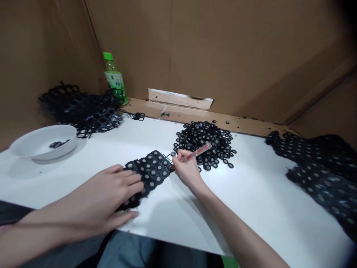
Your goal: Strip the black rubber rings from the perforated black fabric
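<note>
Brown cardboard walls [223,48] enclose a white worktop [251,212], with a torn slot [180,98] low in the far wall. The hands are apart, both at one piece. The left hand [111,195] lies spread and flat, its fingers pressing on a black perforated sheet [149,175] set with grey discs, apparently to keep it from sliding. The right hand [187,169] pinches a slim red tube [198,152] as one holds a pen, its tip angled down by the sheet's far right corner, where a small grey-centred ring [173,153] sits close by. Whether the tip touches anything is hard to tell. The sheet lies near the worktop's front edge, seemingly placed within easy reach of both hands. Just beyond the right hand spreads a heap of loose black rings [203,143], close enough to serve as a ready supply. Further right, a mass of similar sheets [315,175] slumps across the worktop. To the left sits a white bowl [41,152] holding a few black pieces [57,144]; behind it lies a tangled pile of black mesh [80,106], and a green-capped bottle [114,76] stands in the far corner.
</note>
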The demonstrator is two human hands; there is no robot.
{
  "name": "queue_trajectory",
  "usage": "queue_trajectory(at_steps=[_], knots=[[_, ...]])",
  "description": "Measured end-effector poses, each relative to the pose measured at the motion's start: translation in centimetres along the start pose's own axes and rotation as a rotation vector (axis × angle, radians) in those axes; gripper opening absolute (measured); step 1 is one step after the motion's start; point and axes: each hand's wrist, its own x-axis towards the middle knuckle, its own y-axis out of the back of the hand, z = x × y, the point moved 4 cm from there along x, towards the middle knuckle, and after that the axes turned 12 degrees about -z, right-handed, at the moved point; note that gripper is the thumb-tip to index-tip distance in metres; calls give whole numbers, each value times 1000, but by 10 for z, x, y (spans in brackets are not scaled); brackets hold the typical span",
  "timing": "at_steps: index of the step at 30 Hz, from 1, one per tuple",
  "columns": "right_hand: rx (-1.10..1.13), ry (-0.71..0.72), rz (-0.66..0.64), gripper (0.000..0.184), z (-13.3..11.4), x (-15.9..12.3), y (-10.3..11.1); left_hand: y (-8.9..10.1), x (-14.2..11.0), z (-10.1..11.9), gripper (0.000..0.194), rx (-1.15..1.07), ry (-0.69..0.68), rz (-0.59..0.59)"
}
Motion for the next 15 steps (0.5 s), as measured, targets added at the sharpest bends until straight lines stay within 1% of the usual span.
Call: queue_trajectory(at_steps=[2,4,6,8,11,15], knots=[[-28,15,-2,22,-2,-1,0,8,17,6,26,8,7,-31],[-70,50,2,21,-3,-2,0,15,35,14,33,77,53,32],[-90,81,0,21,-2,-3,0,16,51,21,36,155,107,91],[-45,70,-3,21,1,-3,-1,12,60,26,30,215,126,102],[38,29,7,21,3,-3,-2,1,65,28,15,245,119,75],[-53,84,6,20,-5,-4,-4,-12,63,28,16,237,129,46]])
